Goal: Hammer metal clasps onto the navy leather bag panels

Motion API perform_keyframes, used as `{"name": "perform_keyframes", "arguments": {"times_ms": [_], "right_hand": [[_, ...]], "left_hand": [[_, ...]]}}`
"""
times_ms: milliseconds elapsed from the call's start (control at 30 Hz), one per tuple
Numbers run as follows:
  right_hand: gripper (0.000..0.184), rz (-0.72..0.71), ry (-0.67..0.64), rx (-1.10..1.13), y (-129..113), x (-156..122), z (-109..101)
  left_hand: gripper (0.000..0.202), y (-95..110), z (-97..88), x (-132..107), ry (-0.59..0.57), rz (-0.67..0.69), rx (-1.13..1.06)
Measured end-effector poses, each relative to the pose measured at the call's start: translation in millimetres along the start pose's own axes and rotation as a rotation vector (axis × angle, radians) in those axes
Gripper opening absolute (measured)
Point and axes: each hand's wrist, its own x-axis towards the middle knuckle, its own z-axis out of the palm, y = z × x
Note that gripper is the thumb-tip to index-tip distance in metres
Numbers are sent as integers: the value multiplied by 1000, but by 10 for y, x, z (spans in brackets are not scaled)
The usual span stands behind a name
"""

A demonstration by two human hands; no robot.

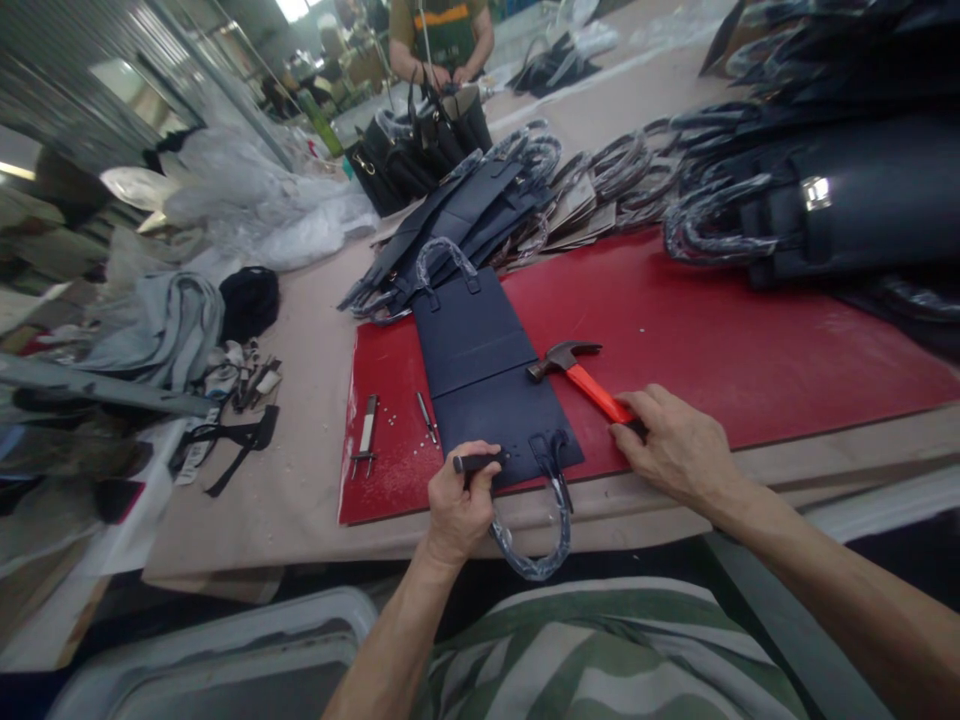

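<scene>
A dark navy leather bag panel [484, 335] lies on the red mat [637, 310], with one plastic-wrapped handle at its far end. Another wrapped handle [536, 568] hangs over the near table edge. My left hand [459, 510] is closed around a short dark punch [476, 462] at the panel's near left part; the punch is tilted, and I cannot tell whether its tip touches the leather. In my right hand [679, 445] is the orange handle of a claw hammer [574, 362], its head over the panel's right edge.
Left of the panel lie a pen-like metal tool [426, 417] and a two-pronged tool [366, 437]. Stacked navy panels [457, 215] and a large dark bag [870, 200] sit behind and right. Black scraps [240, 435] lie at left. Across the table, a person's hands [454, 77] work.
</scene>
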Motion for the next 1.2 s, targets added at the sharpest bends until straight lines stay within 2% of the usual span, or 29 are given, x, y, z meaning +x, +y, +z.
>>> {"name": "perform_keyframes", "arguments": {"times_ms": [233, 433, 967, 1200], "right_hand": [[28, -14, 11, -4, 7, -7, 6], [27, -19, 24, -22, -6, -14, 7], [26, -27, 26, -6, 2, -33, 3], [25, -31, 30, 15, 9, -27, 5]], "left_hand": [[13, -4, 7, -11, -1, 25, -19], [10, 28, -20, 79, -108, -88, -10], [10, 51, -23, 114, -140, -43, 39], [11, -20, -43, 70, -114, -215, -137]]}}
